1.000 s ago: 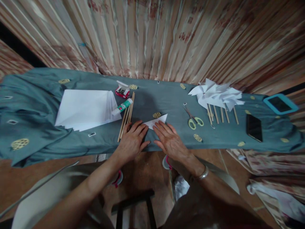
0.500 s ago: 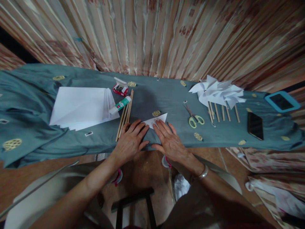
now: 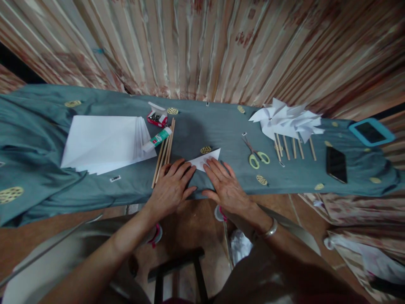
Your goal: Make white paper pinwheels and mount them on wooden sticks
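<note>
A small folded piece of white paper (image 3: 205, 159) lies at the front of the cloth-covered table, its pointed corner turned up to the right. My left hand (image 3: 171, 185) lies flat on the paper's left end, fingers stretched out and covering part of it. On the right part, my right hand (image 3: 226, 183) presses with its fingers extended, thumb pointing inward. Neither hand grips anything. Just left of my left hand are several wooden sticks (image 3: 163, 157), with a glue stick (image 3: 158, 139) resting across them.
A fanned stack of white paper (image 3: 101, 141) lies left, near a red open box (image 3: 157, 118) of small dark items. To the right are green-handled scissors (image 3: 255, 155), several paper pinwheels (image 3: 286, 121) on sticks, a phone (image 3: 336, 164) and a blue-framed tablet (image 3: 372, 131). A curtain (image 3: 196, 50) hangs behind.
The whole view has shifted slightly, with things on the table appearing a little further left. Both hands stay flat on the folded paper, almost unmoved.
</note>
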`<state>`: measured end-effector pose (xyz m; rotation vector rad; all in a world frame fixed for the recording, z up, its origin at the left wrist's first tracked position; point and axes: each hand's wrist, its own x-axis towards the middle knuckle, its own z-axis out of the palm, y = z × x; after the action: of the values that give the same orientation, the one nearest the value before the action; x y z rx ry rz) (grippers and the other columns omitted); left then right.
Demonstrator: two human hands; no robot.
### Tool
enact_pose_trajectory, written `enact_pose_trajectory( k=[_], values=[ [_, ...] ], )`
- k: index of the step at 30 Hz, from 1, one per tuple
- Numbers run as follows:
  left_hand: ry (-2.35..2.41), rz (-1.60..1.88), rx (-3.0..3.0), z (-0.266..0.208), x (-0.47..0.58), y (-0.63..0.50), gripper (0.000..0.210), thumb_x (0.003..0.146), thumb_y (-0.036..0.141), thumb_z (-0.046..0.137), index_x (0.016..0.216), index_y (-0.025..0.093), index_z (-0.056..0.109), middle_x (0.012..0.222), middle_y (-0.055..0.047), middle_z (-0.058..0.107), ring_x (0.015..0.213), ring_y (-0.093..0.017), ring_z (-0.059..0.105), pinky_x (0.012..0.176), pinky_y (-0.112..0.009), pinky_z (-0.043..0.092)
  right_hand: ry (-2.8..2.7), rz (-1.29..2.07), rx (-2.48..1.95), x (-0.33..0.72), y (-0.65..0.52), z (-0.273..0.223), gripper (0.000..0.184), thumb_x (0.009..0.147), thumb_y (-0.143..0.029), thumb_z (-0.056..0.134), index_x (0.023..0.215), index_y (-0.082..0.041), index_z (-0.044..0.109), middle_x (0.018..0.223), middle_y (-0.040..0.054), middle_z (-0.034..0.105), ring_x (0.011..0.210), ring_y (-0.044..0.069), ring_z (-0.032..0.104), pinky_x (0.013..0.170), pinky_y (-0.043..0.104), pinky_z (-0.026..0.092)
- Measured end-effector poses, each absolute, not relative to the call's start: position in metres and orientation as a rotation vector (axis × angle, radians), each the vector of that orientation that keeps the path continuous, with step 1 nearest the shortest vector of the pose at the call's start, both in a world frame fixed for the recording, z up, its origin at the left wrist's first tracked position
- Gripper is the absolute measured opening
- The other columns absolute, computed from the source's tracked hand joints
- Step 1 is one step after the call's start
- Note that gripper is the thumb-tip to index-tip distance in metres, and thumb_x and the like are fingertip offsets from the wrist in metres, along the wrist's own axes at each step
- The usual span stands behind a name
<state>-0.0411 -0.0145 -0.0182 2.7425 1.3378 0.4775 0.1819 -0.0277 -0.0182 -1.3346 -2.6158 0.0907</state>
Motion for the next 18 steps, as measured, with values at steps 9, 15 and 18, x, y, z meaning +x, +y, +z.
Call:
enact_pose_trajectory(
  k=[9, 15, 18],
  values=[
    [1.351, 0.446, 2.714, -0.017, -0.04, -0.015, 0.051, 0.095, 0.042, 0.053, 0.137, 0.012, 0.054, 0.137, -0.015, 0.059, 0.132, -0.035, 0.046, 0.102, -0.052, 0.038, -2.58, 0.184, -1.33, 0.195, -0.033, -0.024, 0.066, 0.099, -0.049, 0.041, 0.151, -0.009, 0.034, 0.155, 0.02, 0.04, 0.148, 0.028, 0.031, 0.119, 0.052, 0.029],
    [1.343, 0.443, 2.72, -0.018, -0.041, -0.015, 0.052, 0.095, 0.042, 0.052, 0.138, 0.013, 0.053, 0.138, -0.016, 0.059, 0.131, -0.035, 0.046, 0.103, -0.051, 0.037, -2.44, 0.377, -1.343, 0.201, -0.032, -0.022, 0.058, 0.101, -0.041, 0.037, 0.154, -0.017, 0.029, 0.154, 0.0164, 0.042, 0.147, 0.024, 0.033, 0.117, 0.053, 0.034],
    [1.343, 0.447, 2.708, -0.018, -0.041, -0.015, 0.053, 0.095, 0.042, 0.052, 0.14, 0.014, 0.051, 0.139, -0.016, 0.057, 0.132, -0.035, 0.045, 0.103, -0.051, 0.036, -2.353, 0.4, -1.317, 0.205, -0.032, -0.02, 0.055, 0.101, -0.038, 0.038, 0.152, -0.017, 0.031, 0.154, 0.0164, 0.042, 0.148, 0.024, 0.031, 0.118, 0.052, 0.034]
  ],
)
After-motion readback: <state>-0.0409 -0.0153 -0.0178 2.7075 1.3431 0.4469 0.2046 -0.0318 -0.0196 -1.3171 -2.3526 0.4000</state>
